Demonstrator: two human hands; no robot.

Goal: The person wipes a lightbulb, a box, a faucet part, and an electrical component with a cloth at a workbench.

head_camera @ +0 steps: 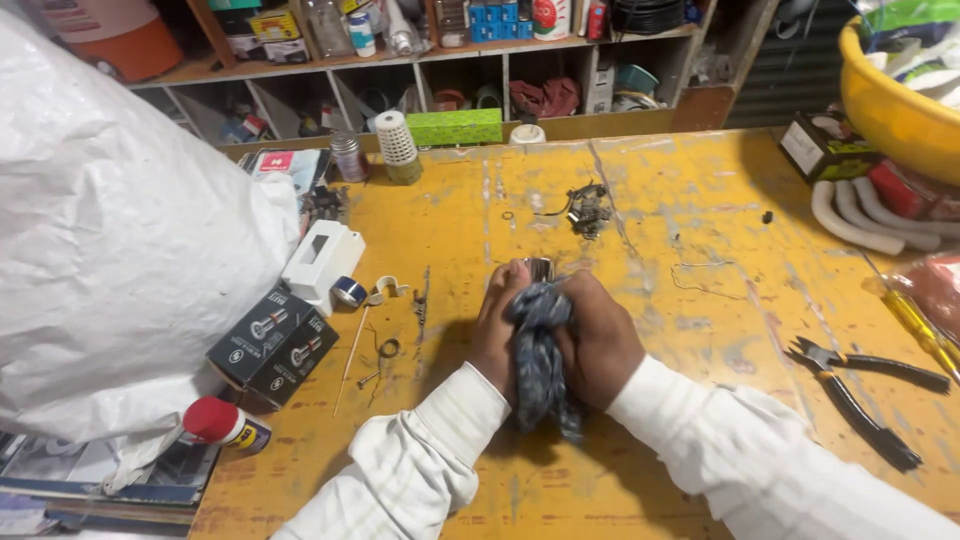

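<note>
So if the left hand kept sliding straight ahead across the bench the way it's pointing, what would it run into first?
The left hand points up the yellow bench toward the shelves. Past the shiny metal piece it grips with the cloth, bare bench follows; the small tangle of metal parts lies slightly right, likely first, though depth is unclear.

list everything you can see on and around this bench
metal part: 1, shiny, between both hands
cloth: 1, grey-blue, wrapped in hands
pliers: 1, black handles, right side
screwdriver: 1, yellow handle, right edge
boxes: 2, black, left side
sack: 1, white, far left
basin: 1, yellow, top right
hoses: several, white, under basin
workbench: 1, worn yellow
left hand: gripping cloth
right hand: gripping cloth
</note>
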